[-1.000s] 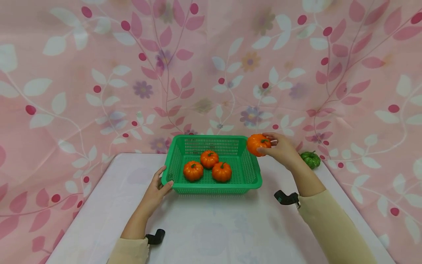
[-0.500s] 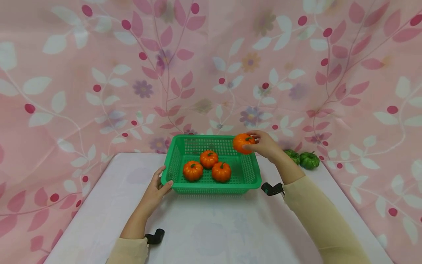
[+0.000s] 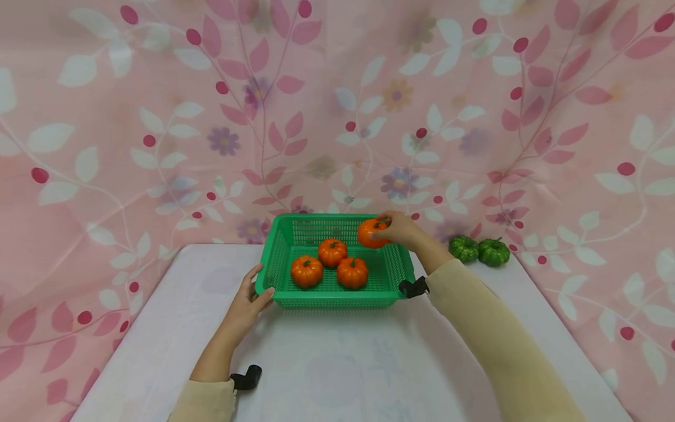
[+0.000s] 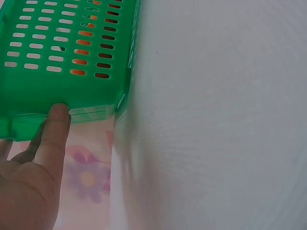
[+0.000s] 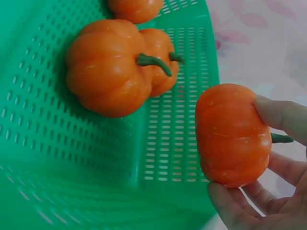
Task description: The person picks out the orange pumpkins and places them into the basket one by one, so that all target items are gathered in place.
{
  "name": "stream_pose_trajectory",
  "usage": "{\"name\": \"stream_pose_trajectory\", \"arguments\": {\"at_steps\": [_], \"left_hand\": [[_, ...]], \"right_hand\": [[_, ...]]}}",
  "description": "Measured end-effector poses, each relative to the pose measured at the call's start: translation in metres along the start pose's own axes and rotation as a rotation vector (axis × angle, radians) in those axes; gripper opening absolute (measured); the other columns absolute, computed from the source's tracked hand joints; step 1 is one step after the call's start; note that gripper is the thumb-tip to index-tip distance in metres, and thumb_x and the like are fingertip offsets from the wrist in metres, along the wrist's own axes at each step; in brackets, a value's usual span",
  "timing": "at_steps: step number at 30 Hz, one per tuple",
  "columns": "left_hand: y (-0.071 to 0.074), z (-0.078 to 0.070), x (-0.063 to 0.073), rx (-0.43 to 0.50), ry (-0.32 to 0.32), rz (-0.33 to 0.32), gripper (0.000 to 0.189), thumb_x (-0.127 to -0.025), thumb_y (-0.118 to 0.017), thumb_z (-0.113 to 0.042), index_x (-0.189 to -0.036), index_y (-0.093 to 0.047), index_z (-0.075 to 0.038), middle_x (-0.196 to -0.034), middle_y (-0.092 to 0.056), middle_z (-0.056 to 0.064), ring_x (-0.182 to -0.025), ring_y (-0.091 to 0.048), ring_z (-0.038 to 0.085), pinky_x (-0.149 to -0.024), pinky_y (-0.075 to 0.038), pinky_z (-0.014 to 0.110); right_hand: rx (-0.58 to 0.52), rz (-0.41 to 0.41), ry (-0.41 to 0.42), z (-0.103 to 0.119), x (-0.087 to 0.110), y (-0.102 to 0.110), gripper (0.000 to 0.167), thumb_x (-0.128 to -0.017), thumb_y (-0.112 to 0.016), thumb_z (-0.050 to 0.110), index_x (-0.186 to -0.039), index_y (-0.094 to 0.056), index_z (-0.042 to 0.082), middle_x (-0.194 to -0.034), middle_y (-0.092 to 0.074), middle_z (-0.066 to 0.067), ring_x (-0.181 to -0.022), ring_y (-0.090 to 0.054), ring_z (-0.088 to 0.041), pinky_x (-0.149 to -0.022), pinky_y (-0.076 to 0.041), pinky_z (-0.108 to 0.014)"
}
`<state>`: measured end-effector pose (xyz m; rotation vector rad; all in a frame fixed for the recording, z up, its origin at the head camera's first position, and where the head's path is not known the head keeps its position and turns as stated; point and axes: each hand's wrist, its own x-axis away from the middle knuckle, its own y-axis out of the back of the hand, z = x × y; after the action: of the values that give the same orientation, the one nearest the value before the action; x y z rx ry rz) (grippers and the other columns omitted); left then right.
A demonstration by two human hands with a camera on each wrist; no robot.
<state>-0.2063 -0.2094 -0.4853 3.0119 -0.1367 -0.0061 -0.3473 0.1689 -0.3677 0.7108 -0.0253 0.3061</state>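
Note:
My right hand (image 3: 403, 228) holds a small orange pumpkin (image 3: 371, 234) between thumb and fingers, over the right back part of a green plastic basket (image 3: 337, 295). In the right wrist view, the fingers and thumb sit around the held pumpkin (image 5: 232, 136), its green stem pointing toward the palm. Inside the basket, three more orange pumpkins (image 3: 307, 272) rest together on the slotted floor, left of the held one. My left hand (image 3: 246, 302) grips the basket's left front corner, thumb on the rim. One fingertip presses the basket's outer side in the left wrist view.
Two green pumpkins (image 3: 493, 252) stand side by side at the back right of the white table (image 3: 337, 363). Behind the table hangs a pink floral cloth (image 3: 316, 117). Black cameras (image 3: 246, 377) stick out from both wrists.
My right hand has carried the orange pumpkin leftward, from the basket's right edge to inside its outline. The green pumpkins have come out from behind the arm. The left hand keeps its hold.

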Motion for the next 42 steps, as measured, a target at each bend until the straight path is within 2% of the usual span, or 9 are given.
{"name": "stream_pose_trajectory", "arguments": {"at_steps": [7,13,19,24,28,34,42], "left_hand": [[0.0,0.001,-0.001,-0.007,0.001,0.004,0.078,-0.103,-0.06,-0.023,-0.162,-0.01,-0.025,-0.155,-0.032,0.025,-0.136,-0.043,0.035,-0.103,-0.049,0.036],[0.002,0.001,0.0,0.007,0.017,0.0,0.075,-0.103,-0.058,-0.018,-0.161,-0.011,-0.027,-0.155,-0.032,0.023,-0.136,-0.043,0.035,-0.104,-0.048,0.035],[0.004,0.001,0.0,0.005,0.013,-0.002,0.075,-0.104,-0.058,-0.018,-0.162,-0.011,-0.027,-0.155,-0.032,0.024,-0.137,-0.043,0.036,-0.104,-0.048,0.036],[0.002,0.002,0.0,0.008,0.015,-0.005,0.076,-0.103,-0.06,-0.021,-0.161,-0.012,-0.029,-0.154,-0.034,0.021,-0.136,-0.044,0.034,-0.104,-0.047,0.037],[-0.001,0.002,0.0,0.006,0.006,-0.001,0.077,-0.102,-0.061,-0.023,-0.162,-0.012,-0.026,-0.154,-0.034,0.024,-0.135,-0.044,0.036,-0.105,-0.047,0.038],[-0.002,0.001,0.001,0.008,0.009,0.0,0.077,-0.102,-0.061,-0.026,-0.161,-0.012,-0.027,-0.155,-0.033,0.023,-0.136,-0.043,0.036,-0.105,-0.047,0.038],[0.0,0.001,0.001,-0.011,-0.003,-0.002,0.077,-0.102,-0.061,-0.025,-0.162,-0.011,-0.025,-0.153,-0.035,0.025,-0.134,-0.045,0.036,-0.103,-0.048,0.035]], "right_hand": [[-0.094,0.051,-0.058,-0.003,-0.013,-0.011,0.063,-0.092,-0.074,0.018,-0.145,-0.044,0.0,-0.142,-0.044,-0.027,-0.119,-0.055,-0.038,-0.1,-0.051,-0.047],[-0.065,0.045,-0.057,-0.001,-0.016,-0.019,0.063,-0.093,-0.073,0.019,-0.145,-0.044,-0.001,-0.142,-0.046,-0.025,-0.119,-0.056,-0.035,-0.093,-0.056,-0.039],[-0.064,0.042,-0.055,-0.004,-0.027,-0.024,0.061,-0.093,-0.074,0.02,-0.145,-0.046,0.004,-0.145,-0.046,-0.021,-0.123,-0.053,-0.035,-0.098,-0.052,-0.044],[0.032,0.041,-0.034,-0.012,-0.04,-0.027,0.062,-0.092,-0.075,0.023,-0.145,-0.048,0.005,-0.148,-0.043,-0.023,-0.131,-0.047,-0.038,-0.103,-0.048,-0.046],[0.119,0.052,-0.04,-0.018,-0.044,-0.03,0.064,-0.092,-0.075,0.026,-0.146,-0.048,0.005,-0.149,-0.043,-0.024,-0.134,-0.043,-0.039,-0.106,-0.045,-0.048],[0.128,0.074,-0.044,-0.016,-0.042,-0.033,0.064,-0.092,-0.075,0.024,-0.145,-0.048,0.001,-0.149,-0.042,-0.024,-0.133,-0.045,-0.039,-0.104,-0.047,-0.048],[0.161,0.095,-0.089,-0.023,-0.054,-0.04,0.064,-0.089,-0.078,0.026,-0.143,-0.051,0.003,-0.149,-0.042,-0.022,-0.133,-0.044,-0.037,-0.105,-0.046,-0.046]]}}
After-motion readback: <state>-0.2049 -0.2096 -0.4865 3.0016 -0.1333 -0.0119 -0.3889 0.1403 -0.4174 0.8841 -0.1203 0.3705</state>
